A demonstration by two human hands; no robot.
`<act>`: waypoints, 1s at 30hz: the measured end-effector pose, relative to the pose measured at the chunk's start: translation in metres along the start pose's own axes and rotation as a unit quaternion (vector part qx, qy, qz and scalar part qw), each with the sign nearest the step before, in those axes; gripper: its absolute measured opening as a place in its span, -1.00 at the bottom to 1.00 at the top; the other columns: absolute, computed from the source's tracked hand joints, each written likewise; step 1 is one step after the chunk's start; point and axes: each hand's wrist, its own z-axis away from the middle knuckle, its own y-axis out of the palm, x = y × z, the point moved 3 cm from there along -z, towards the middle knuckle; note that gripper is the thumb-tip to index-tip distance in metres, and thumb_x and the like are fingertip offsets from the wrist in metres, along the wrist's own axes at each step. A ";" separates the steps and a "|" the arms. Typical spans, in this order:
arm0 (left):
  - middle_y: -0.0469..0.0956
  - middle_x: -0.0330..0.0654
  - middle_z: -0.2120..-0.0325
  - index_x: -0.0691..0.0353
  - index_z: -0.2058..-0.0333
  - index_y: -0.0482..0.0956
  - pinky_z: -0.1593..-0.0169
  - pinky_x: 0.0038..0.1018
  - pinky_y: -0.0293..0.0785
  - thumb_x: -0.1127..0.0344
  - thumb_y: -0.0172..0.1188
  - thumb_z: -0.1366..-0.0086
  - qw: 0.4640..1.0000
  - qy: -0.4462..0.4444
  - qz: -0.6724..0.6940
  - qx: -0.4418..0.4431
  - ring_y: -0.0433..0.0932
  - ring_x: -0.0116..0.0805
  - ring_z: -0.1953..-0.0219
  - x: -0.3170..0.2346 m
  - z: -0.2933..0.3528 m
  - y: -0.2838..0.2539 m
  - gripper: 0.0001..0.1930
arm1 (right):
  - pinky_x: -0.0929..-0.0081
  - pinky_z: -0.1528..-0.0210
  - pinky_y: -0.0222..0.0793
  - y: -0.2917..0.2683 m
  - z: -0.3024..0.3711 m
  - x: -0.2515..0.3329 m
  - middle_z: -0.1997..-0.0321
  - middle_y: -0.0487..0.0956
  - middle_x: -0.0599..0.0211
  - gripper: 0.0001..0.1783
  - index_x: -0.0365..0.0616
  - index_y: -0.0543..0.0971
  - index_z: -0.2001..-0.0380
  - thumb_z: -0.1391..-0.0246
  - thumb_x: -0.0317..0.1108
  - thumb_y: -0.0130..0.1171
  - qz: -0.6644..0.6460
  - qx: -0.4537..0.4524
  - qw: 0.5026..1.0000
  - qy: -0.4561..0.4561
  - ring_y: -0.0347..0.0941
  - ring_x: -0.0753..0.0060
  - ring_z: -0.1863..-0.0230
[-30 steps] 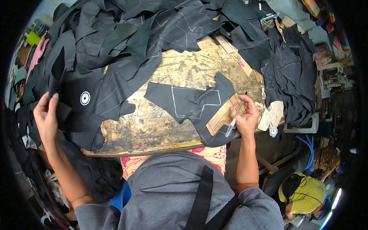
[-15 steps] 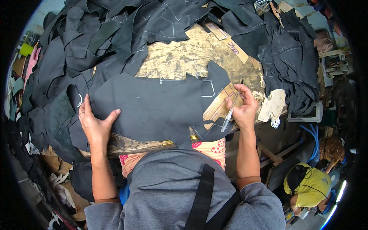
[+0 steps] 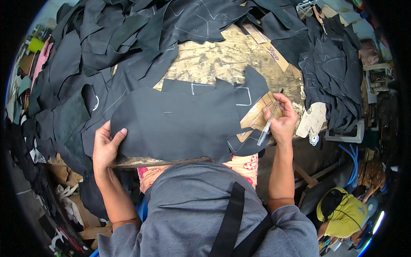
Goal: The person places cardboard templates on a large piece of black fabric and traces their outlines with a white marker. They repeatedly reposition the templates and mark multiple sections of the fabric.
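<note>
A wide piece of black leather (image 3: 175, 122) lies before me at the table's near edge, with a short pale line on it. My left hand (image 3: 107, 143) grips its left edge, thumb on top and fingers hidden underneath. My right hand (image 3: 283, 120) pinches a tan cardboard pattern (image 3: 253, 115) and a clear-barrelled pen (image 3: 265, 129), which slants down across the pattern's right side. Beneath these lies more black leather (image 3: 256, 81) with white outlines drawn on it.
The worn wooden table (image 3: 201, 60) carries heaped black leather (image 3: 98, 43) at left and back. Stacked leather pieces (image 3: 327, 73) stand at right, near a cream pattern (image 3: 311, 122). Another cardboard strip (image 3: 276, 58) lies farther back. A person in a yellow top (image 3: 346, 214) is at lower right.
My left hand has gone from spread fingers to gripping the leather's left edge. The leather's near edge has shifted, and its hanging flap no longer shows. My right hand keeps its hold.
</note>
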 end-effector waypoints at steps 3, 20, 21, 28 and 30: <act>0.55 -0.06 0.14 0.48 0.01 0.40 0.05 -0.53 0.47 0.60 0.03 -0.22 0.993 -0.008 0.112 0.019 0.56 -0.39 0.18 0.008 0.006 -0.006 -0.67 | 0.60 0.06 0.36 -0.002 -0.001 0.000 0.17 0.55 0.28 -0.54 -0.34 0.46 0.10 0.16 -0.62 0.28 -0.003 -0.015 1.000 0.022 0.47 0.55 0.15; 0.49 -0.30 0.28 0.36 -0.15 0.31 0.18 -0.76 0.40 0.70 0.15 -0.11 0.986 0.102 -0.069 -0.113 0.42 -0.65 0.34 0.012 0.009 0.040 -0.42 | 0.53 0.00 0.34 -0.024 0.005 0.104 0.03 0.51 0.25 -0.63 -0.25 0.50 0.08 0.04 -0.59 0.15 -0.011 -0.187 0.979 -0.078 0.42 0.47 0.07; 0.48 -0.31 0.29 0.36 -0.11 0.36 0.18 -0.76 0.40 0.70 0.16 -0.10 0.985 0.102 -0.069 -0.122 0.42 -0.65 0.34 0.015 0.010 0.037 -0.45 | 0.49 -0.07 0.30 -0.007 0.011 0.104 0.00 0.51 0.26 -0.62 -0.24 0.50 0.07 0.04 -0.56 0.19 0.005 -0.138 0.987 -0.079 0.40 0.46 0.03; 0.51 -0.18 0.19 0.38 0.20 0.60 0.19 -0.65 0.43 0.61 0.29 0.00 0.963 0.184 -0.143 -0.138 0.44 -0.55 0.28 0.005 0.026 0.036 -0.69 | 0.57 -0.09 0.27 0.056 0.034 0.085 0.02 0.48 0.22 -0.55 -0.34 0.35 -0.05 -0.06 -0.64 0.11 -0.213 -0.065 0.974 0.040 0.38 0.53 -0.01; 0.53 -0.14 0.20 0.39 0.21 0.60 0.20 -0.59 0.44 0.50 0.40 0.07 0.925 0.273 -0.225 -0.137 0.47 -0.49 0.30 -0.011 0.042 0.045 -0.63 | 0.61 -0.03 0.29 0.060 0.042 0.090 0.04 0.46 0.25 -0.56 -0.32 0.34 -0.03 -0.05 -0.63 0.13 -0.206 -0.041 0.977 0.040 0.37 0.57 0.03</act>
